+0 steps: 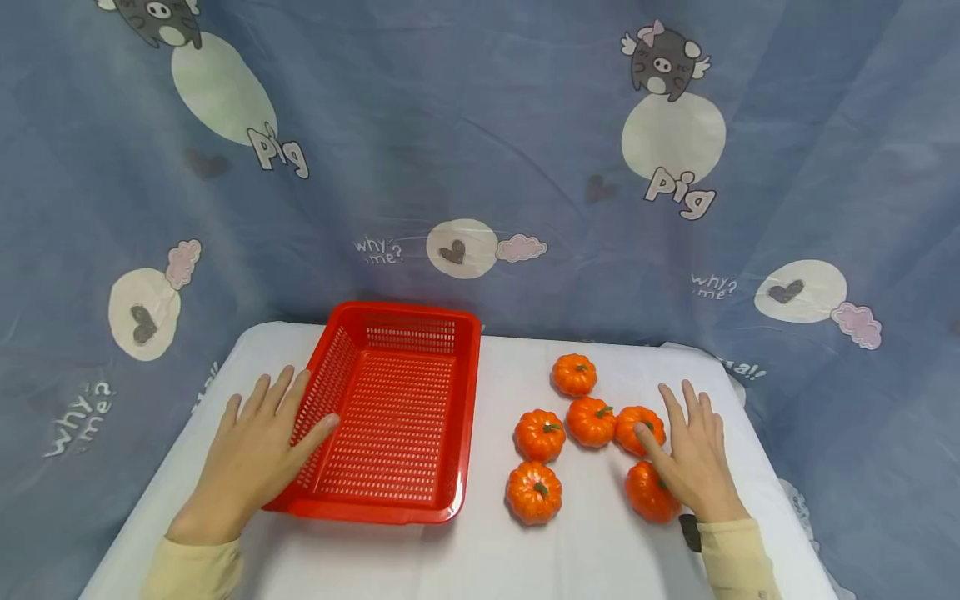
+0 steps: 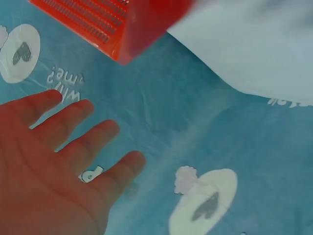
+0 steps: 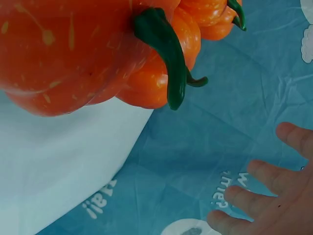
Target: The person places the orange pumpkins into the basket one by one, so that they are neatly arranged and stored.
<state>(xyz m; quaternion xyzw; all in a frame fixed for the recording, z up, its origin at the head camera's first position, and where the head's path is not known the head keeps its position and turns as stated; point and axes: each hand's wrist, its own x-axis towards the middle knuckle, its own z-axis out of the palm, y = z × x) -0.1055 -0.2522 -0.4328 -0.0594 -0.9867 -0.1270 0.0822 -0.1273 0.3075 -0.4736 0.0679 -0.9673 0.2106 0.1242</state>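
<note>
Your left hand (image 1: 251, 454) lay flat on the white table (image 1: 585, 550), fingers straight and spread, holding nothing. Its thumb reached over the left rim of the red perforated basket (image 1: 390, 412) and rested against the inside of the left wall. The basket stood at the left-centre of the table with nothing in it.

Your right hand (image 1: 693, 458) also lay flat with its fingers spread and gripped nothing. Its thumb touched the pumpkin at the right end of the middle row (image 1: 637, 427). The heel of the hand lay against the nearest right pumpkin (image 1: 648, 492), which partly sat under the palm.

Three further small orange pumpkins stood to the left of that hand: the rear pumpkin (image 1: 574, 374), the centre pumpkin (image 1: 591, 421) and the left pumpkin (image 1: 539, 434). A front pumpkin (image 1: 534, 492) stood nearest the basket's front right corner. The centre pumpkin touched its right-hand neighbour. These pumpkins stood between your right hand and the basket.

A blue printed cloth (image 1: 480, 167) hung behind the table. A small dark object (image 1: 690, 532) showed at your right cuff; you could not identify it.
</note>
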